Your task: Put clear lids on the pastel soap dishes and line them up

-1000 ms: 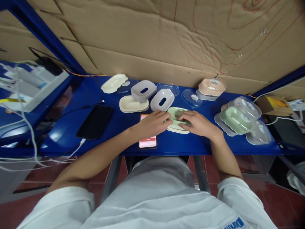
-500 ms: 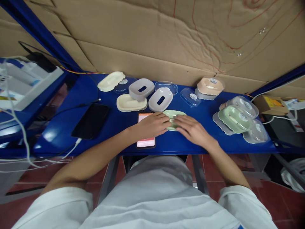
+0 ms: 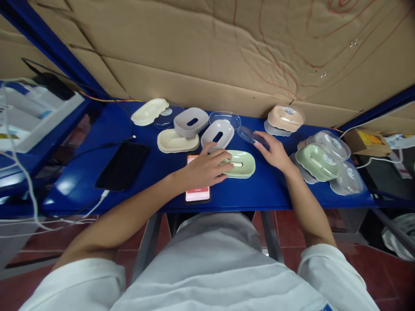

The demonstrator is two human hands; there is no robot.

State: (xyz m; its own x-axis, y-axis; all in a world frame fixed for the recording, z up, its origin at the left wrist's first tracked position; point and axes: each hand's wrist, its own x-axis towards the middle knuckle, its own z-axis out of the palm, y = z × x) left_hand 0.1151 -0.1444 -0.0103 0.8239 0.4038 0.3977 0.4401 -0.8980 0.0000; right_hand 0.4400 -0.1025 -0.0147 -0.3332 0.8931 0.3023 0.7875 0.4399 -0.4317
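A pale green oval dish [image 3: 248, 162] with a slot and a light strip in its middle lies on the blue table in front of me. My left hand [image 3: 210, 166] rests over the dish's left end, palm down with fingers spread, partly covering a lit phone [image 3: 198, 196]. Off to the dish's upper right, my right hand [image 3: 272, 149] pinches a clear plastic lid [image 3: 248, 136] between thumb and fingers. This lid is tilted up and slightly blurred.
Behind lie grey slotted covers [image 3: 191, 121], cream dishes [image 3: 177, 141] and another clear lid [image 3: 225, 119]. A peach dish [image 3: 287, 117] sits at the back right, near a stack with a green dish [image 3: 317, 162]. A black tablet [image 3: 121, 166] with a cable lies left.
My right hand has left the green dish, moved up and right, and taken hold of the clear lid, tilting it. My left hand stays at the dish with fingers more spread.
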